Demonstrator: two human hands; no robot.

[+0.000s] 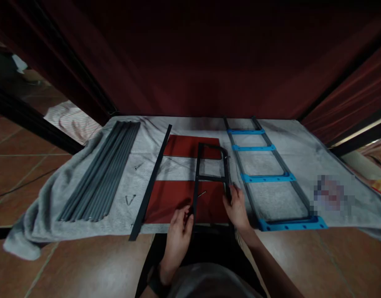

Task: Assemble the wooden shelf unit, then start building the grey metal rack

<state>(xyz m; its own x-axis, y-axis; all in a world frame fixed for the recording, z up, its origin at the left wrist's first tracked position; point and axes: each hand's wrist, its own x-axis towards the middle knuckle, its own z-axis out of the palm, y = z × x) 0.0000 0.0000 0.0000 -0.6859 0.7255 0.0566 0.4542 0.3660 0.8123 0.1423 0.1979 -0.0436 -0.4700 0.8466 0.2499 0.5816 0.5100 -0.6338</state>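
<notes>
Gray cloth (291,145) lies below; right fingers (234,192) pinch a black frame (212,179) (left fingers (178,215) curl, grip unclear).

Gap between black frame (212,179), blue-barred rack (267,178); right grip (239,210) blocks near end.

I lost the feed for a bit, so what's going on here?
A person's left hand and right hand are at opposite sides of a narrow black frame with one rounded corner, seen against two flat red rectangular panels; how firmly either grips is unclear. On the gray cloth, a long dark bar and gray round rods lie to the left, a gray ladder-shaped frame with blue crosspieces to the right.
</notes>
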